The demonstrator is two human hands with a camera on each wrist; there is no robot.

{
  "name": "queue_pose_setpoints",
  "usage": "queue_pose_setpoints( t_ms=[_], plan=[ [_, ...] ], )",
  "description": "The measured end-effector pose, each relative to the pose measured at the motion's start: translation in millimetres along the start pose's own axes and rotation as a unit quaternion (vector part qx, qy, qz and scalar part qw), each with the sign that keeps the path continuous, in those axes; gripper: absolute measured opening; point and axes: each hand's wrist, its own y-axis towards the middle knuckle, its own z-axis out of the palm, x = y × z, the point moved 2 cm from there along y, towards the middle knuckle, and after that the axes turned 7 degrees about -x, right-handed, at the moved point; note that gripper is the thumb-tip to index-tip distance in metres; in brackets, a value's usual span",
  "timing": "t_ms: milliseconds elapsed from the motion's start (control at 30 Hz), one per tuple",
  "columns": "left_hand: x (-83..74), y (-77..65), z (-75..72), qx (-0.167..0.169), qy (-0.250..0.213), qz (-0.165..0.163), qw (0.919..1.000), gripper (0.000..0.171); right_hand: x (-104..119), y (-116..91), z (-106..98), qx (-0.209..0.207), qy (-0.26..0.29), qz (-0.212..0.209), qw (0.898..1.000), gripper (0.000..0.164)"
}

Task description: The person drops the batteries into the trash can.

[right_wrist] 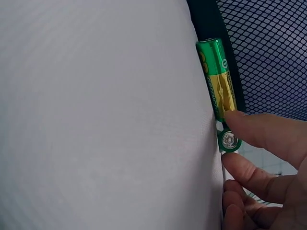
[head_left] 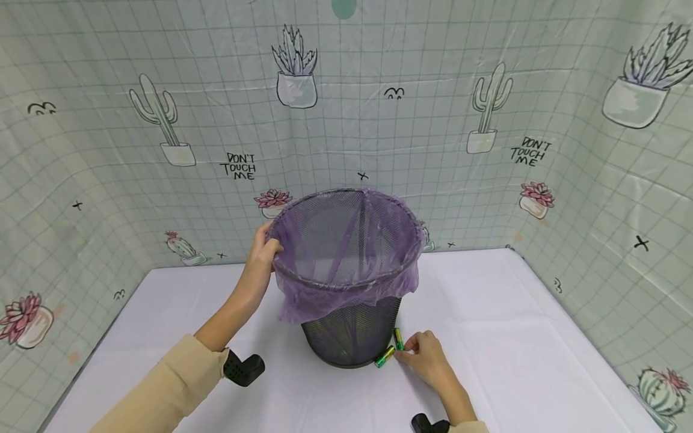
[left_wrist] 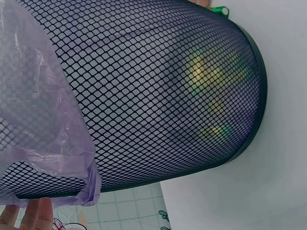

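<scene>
A black mesh wastebasket (head_left: 352, 337) stands on the table, lined with a purple plastic bag (head_left: 335, 304) folded over its rim. My left hand (head_left: 263, 252) grips the rim on the left side, thumb over the bag and fingers outside. By the basket's right foot lie two green-and-gold batteries. One battery (right_wrist: 218, 79) lies along the base ring. The other battery (right_wrist: 230, 139) shows its end between the thumb and index finger of my right hand (head_left: 428, 358), which pinches it at table level. The thumb tip overlaps the first battery in the right wrist view.
Blurred yellow-green shapes (left_wrist: 206, 74) show through the mesh at the basket's bottom. A white cloth (head_left: 465, 300) covers the table. Behind and beside it hangs a gridded curtain (head_left: 346, 138) printed with potted cacti. Black camera mounts (head_left: 245, 368) sit at both wrists.
</scene>
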Motion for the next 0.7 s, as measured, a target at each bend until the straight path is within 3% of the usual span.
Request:
queue_pose_setpoints(
  t_ms=[700],
  plan=[
    [-1.3,0.2,0.8,0.003,0.001,0.01,0.9999,0.064,2.4,-1.3,-2.9,-0.004,-0.007,0.008,1.0,0.018]
  ],
)
